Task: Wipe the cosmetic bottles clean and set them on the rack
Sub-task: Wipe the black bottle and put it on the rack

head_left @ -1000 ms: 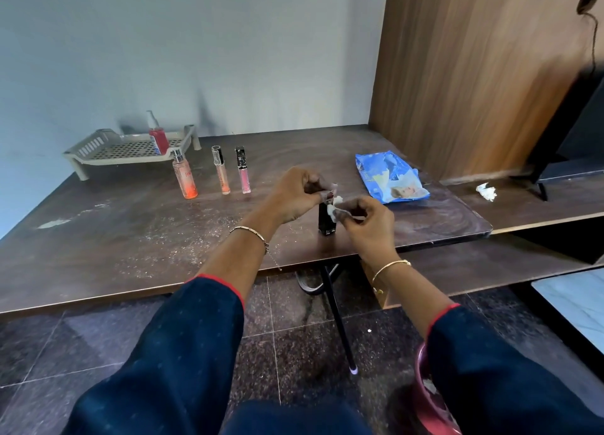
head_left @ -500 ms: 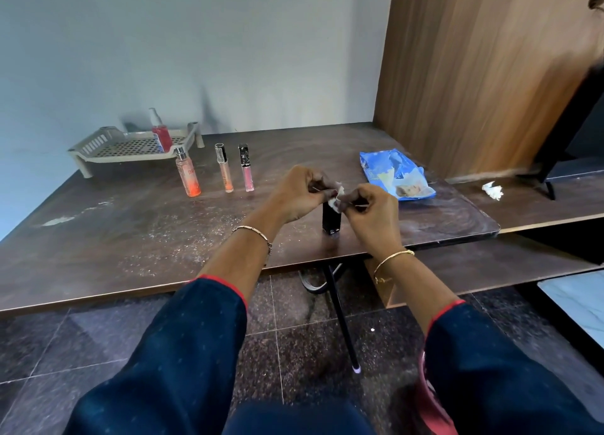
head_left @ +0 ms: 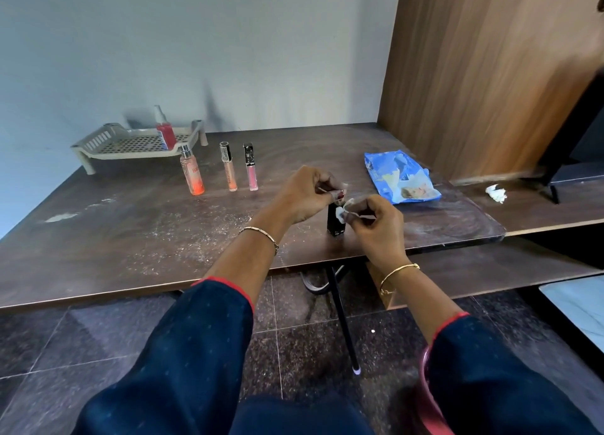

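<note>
Pinches the top of a square-sided black bottle (head_left: 335, 222) with curled fingers of the left hand (head_left: 305, 196); holds it upright on the table (head_left: 130, 238) below the fingertips; presses a white wipe (head_left: 340, 211) to its upper side with the right hand (head_left: 376, 227), fingers clenched round it; lettering on the orange spray bottle (head_left: 192, 177), well left of them, too blurred to read.

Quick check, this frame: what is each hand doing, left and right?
Left hand: closed, pinching the top of the black bottle.
Right hand: closed, pinching a white wipe against that bottle.
</note>
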`<state>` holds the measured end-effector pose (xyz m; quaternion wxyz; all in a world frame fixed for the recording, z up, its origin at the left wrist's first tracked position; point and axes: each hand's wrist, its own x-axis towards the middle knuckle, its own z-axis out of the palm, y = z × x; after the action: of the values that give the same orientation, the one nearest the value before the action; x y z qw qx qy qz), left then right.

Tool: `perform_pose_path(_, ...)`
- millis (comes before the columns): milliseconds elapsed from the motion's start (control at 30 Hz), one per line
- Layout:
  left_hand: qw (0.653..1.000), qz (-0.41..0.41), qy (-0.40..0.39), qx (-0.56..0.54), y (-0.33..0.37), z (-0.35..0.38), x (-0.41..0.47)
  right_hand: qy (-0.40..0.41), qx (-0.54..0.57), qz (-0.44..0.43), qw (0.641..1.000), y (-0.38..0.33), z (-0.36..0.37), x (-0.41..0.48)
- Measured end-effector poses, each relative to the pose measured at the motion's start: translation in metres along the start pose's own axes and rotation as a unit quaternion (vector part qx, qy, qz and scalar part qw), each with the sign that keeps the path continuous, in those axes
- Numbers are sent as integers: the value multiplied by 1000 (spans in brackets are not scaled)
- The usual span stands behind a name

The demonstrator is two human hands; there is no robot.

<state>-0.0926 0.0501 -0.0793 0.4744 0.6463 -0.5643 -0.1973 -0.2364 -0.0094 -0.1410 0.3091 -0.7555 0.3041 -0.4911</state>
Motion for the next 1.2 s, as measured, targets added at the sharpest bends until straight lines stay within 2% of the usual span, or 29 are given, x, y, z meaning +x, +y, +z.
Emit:
perform_pose_path(133,1000,3,-2,10,-3,-1,1,-25,-1,25,999,5,-3,-2)
perform_pose_path(400,1000,13,3,19,-4,0,2,-1,0,7,1000,-8,-4,11)
perform_pose_path(567,1000,5,-1,27,-5,-2,3,-45,-26,19,998,2,-7,1)
perform_pose_path(733,1000,9,-2,27,-1,-1,1,-8,1,30,1000,-7,-5,8)
perform_pose_path(833,1000,7,-7,24,3,-1,-1,-13,-13,22,1000,-6,-4,7)
perform_pose_path(1033,1000,5,-5,27,4,-1,-2,-82,-89,21,992,1,-8,-7)
perform_pose_path(1200,999,6,6,34,6,0,-4,-81,-259,32,962,-2,-6,-11)
